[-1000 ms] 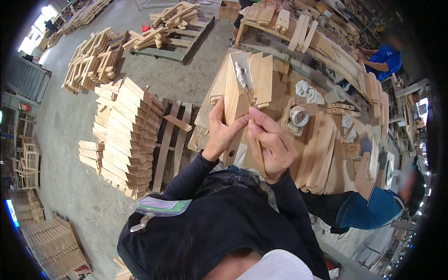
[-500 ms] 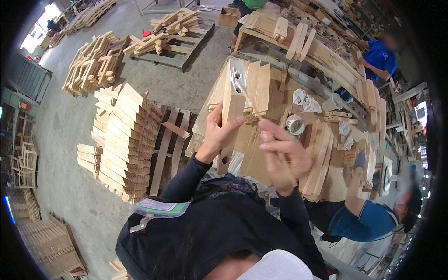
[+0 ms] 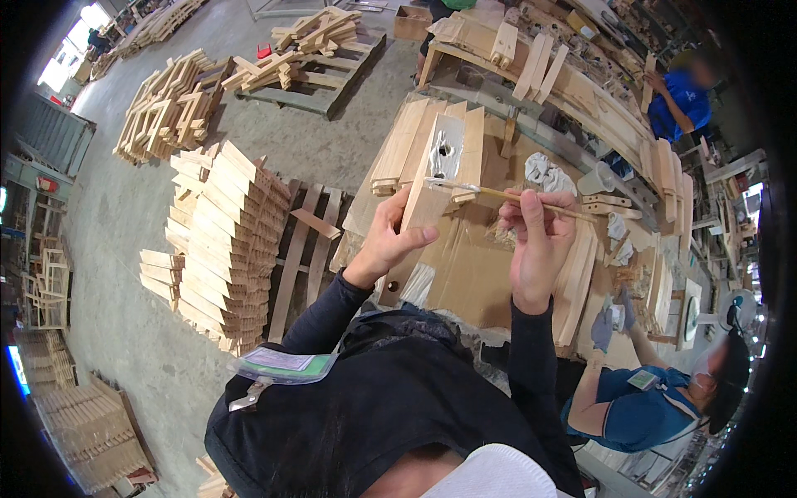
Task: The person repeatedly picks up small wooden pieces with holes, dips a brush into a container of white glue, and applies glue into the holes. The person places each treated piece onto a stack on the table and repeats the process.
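Note:
My left hand (image 3: 388, 242) grips a pale wooden bar (image 3: 423, 212) with fingers and thumb on its sides. White glue (image 3: 446, 137) coats the bar's far end around a dark hole. A thin wooden stick (image 3: 498, 193) is pinched in the fingers of my right hand (image 3: 538, 241). Its whitened tip lies across the bar at the near edge of the glue. Just beyond the bar, several more wooden bars (image 3: 405, 137) lie side by side on the bench.
Brown cardboard (image 3: 465, 274) covers the bench. At right are white rags (image 3: 548, 174), a plastic cup (image 3: 594, 181) and wooden bars (image 3: 569, 290). A gloved co-worker (image 3: 631, 407) stands at lower right. Stacked wood (image 3: 220, 249) and pallets (image 3: 303, 241) stand on the floor at left.
The stick's tip has come down from the glued holes to the glue's near edge, and the stick lies flatter. My right hand has turned and moved right. The bar has shifted slightly right.

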`<move>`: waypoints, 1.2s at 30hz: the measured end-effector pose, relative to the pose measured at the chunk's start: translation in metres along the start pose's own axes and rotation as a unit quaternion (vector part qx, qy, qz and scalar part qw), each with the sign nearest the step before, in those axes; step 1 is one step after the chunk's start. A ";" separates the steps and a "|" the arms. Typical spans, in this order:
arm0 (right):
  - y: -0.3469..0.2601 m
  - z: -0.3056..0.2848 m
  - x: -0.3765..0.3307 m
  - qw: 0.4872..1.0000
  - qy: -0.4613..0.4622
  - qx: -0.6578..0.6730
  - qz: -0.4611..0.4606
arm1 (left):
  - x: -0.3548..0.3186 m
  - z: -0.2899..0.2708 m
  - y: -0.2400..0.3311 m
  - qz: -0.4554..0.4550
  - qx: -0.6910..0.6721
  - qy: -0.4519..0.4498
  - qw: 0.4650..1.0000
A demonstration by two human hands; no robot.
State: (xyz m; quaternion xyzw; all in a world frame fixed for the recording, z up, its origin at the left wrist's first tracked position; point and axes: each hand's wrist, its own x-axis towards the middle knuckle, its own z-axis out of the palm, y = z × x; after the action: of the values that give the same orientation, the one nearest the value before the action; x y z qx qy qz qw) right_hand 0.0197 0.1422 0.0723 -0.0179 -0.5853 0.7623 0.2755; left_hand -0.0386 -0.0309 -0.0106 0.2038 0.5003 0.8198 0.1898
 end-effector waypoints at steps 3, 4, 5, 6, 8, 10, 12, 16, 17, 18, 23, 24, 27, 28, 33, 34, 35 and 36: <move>0.001 0.000 0.007 1.000 0.009 0.022 -0.004 | -0.002 0.004 0.002 0.001 0.017 0.009 1.000; 0.001 0.001 0.009 0.999 0.014 0.028 -0.007 | -0.002 0.005 0.003 0.000 0.027 0.011 1.000; 0.000 0.001 0.011 0.999 0.019 0.027 -0.008 | -0.003 0.007 0.005 -0.001 0.037 0.012 0.999; 0.000 0.002 0.012 0.999 0.025 0.025 -0.009 | -0.003 0.008 0.008 0.000 0.052 0.013 0.999; 0.002 0.001 0.015 0.999 0.034 0.028 -0.013 | -0.004 0.012 0.014 0.000 0.070 0.012 0.997; 0.005 -0.004 0.019 0.998 0.043 0.036 -0.019 | -0.005 0.014 0.020 -0.003 0.076 0.007 0.997; 0.006 -0.003 0.022 0.998 0.050 0.039 -0.019 | -0.006 0.014 0.020 -0.008 0.077 0.001 0.997; 0.007 -0.003 0.025 0.997 0.054 0.051 -0.025 | -0.007 0.011 0.020 -0.002 0.077 -0.019 0.997; 0.007 -0.003 0.025 0.997 0.053 0.051 -0.026 | -0.008 0.011 0.020 -0.002 0.076 -0.018 0.997; 0.006 -0.003 0.025 0.997 0.051 0.051 -0.027 | -0.008 0.011 0.021 -0.001 0.076 -0.016 0.997; 0.005 0.000 0.022 0.998 0.044 0.046 -0.028 | -0.010 0.008 0.017 0.003 0.083 -0.020 0.996; 0.005 0.001 0.021 0.998 0.043 0.045 -0.027 | -0.010 0.007 0.017 0.001 0.081 -0.019 0.997; 0.005 0.003 0.018 0.998 0.019 0.054 -0.021 | -0.010 0.003 0.015 -0.005 0.080 -0.012 0.997; 0.006 0.003 0.017 0.998 0.008 0.059 -0.018 | -0.010 0.002 0.015 -0.007 0.080 -0.009 0.997; 0.007 -0.003 0.008 0.998 -0.046 0.040 0.001 | -0.003 -0.003 0.014 0.008 0.097 0.008 0.995; 0.007 -0.005 0.007 0.998 -0.059 0.032 0.000 | -0.001 -0.005 0.012 0.011 0.103 0.011 0.995; 0.008 -0.007 0.006 0.998 -0.059 0.032 0.006 | 0.002 -0.005 0.012 -0.012 0.090 0.030 0.995; 0.009 -0.012 0.006 0.998 -0.057 0.032 0.011 | 0.007 -0.006 0.011 -0.035 0.077 0.048 0.995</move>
State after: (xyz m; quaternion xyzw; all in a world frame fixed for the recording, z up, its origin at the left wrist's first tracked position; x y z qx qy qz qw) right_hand 0.0153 0.1535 0.0623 0.0281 -0.5756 0.7832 0.2335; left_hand -0.0483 -0.0366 -0.0020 0.1606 0.5770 0.7809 0.1774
